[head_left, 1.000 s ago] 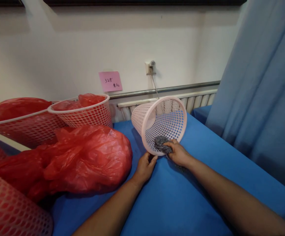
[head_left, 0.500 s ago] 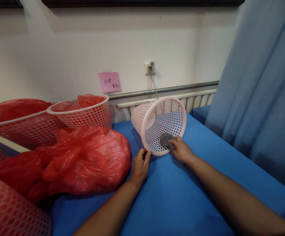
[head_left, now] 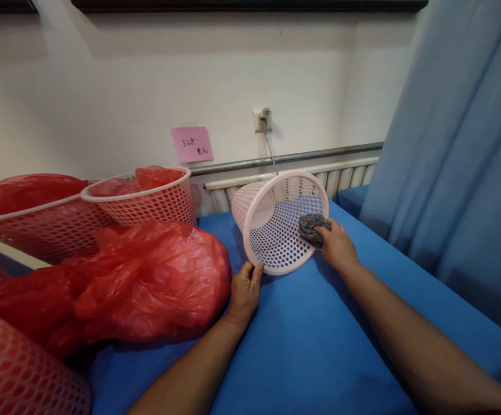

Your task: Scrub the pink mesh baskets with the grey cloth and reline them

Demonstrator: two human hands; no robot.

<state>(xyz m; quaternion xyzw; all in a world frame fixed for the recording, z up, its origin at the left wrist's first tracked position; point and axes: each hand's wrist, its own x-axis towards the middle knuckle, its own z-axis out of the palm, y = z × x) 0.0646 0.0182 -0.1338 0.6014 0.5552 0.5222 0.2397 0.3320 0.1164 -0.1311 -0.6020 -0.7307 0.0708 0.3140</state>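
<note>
A pale pink perforated plastic wastebasket (head_left: 254, 216) lies on its side on the blue-covered table (head_left: 302, 346), its mouth turned toward me. My left hand (head_left: 245, 291) pinches the lower left of its rim between thumb and fingers. In my right hand (head_left: 339, 246) is a bunched dark grey cloth (head_left: 313, 229), closed in the fingers. The cloth lies at the right side of the mouth, against the inner wall near the rim.
Left of my arm lies a bulging red plastic bag (head_left: 159, 282). Behind it stands a red-lined basket (head_left: 155, 202), and another basket (head_left: 21, 380) is near front left. A blue curtain (head_left: 458, 190) hangs on the right; a plugged-in cord (head_left: 270, 147) runs down the wall.
My right hand has moved the cloth right and up along the inside of the wastebasket's rim. The wastebasket has turned slightly; my left hand keeps its grip on the rim.
</note>
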